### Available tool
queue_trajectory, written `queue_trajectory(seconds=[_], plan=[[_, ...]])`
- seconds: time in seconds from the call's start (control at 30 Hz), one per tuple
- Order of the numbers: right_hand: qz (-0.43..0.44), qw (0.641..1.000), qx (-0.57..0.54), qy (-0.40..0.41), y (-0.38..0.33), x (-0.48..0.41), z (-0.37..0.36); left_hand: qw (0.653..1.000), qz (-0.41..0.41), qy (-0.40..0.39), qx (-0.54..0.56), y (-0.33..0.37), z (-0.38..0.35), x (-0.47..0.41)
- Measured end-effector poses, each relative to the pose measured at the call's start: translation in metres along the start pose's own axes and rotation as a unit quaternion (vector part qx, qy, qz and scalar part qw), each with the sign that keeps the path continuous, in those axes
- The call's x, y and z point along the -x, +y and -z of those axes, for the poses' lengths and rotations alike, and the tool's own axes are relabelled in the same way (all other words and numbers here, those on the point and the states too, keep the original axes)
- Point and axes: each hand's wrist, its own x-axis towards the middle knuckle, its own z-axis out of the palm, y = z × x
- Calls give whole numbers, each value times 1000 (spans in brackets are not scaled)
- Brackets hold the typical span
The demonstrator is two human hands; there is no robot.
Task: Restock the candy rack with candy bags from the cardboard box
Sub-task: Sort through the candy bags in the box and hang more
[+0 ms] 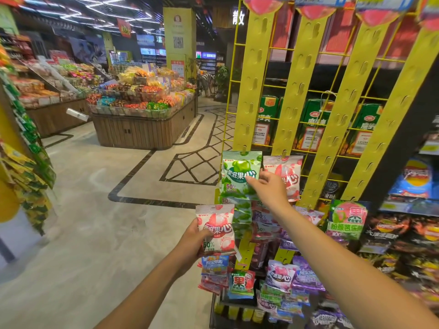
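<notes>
Right hand (268,188) pinches the green candy bag (238,173), seemingly settling it on the yellow strip (251,91); left hand (192,241) below grips a pink candy bag (217,225), likely hung next.

Grn bag (240,176): "果滋果心", "50%"; pink bag (217,227) same.

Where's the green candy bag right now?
Head view, right of centre: the green candy bag hangs on the leftmost yellow strip, pinched by the right hand, a pink candy bag beside it.
</notes>
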Motion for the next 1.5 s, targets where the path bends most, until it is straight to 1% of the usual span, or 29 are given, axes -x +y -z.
queue_trajectory(seconds=[0.17, 0.27, 0.4, 0.67, 0.87, 1.0, 1.17, 1.4, 1.5], plan=[[11, 999, -2, -39, 8, 16, 3, 1000, 5, -8, -5, -5, -8, 4], [0, 998, 7, -61, 20, 23, 6, 1000, 1, -15, -7, -6, -15, 6], [-11, 996, -8, -90, 35, 34, 17, 1000, -1, -22, -8, -6, -30, 10], [-40, 994, -23, -99, 61, 46, 52, 999, -8, -38, 4, 5, -71, 7], [-38, 995, -36, -89, 62, 44, 77, 999, -36, -38, 1, 29, -104, -6], [-27, 996, -53, -72, 54, 36, 93, 996, -61, -55, -19, 57, -123, -17], [-7, 996, -64, -60, 29, 20, 110, 994, -80, -73, 11, 104, -147, -28], [39, 997, -72, 10, -4, -15, 132, 988, -119, -93, 13, 167, -174, -34], [55, 994, -82, 40, -13, -26, 139, 987, -131, -89, -1, 184, -183, -38]])
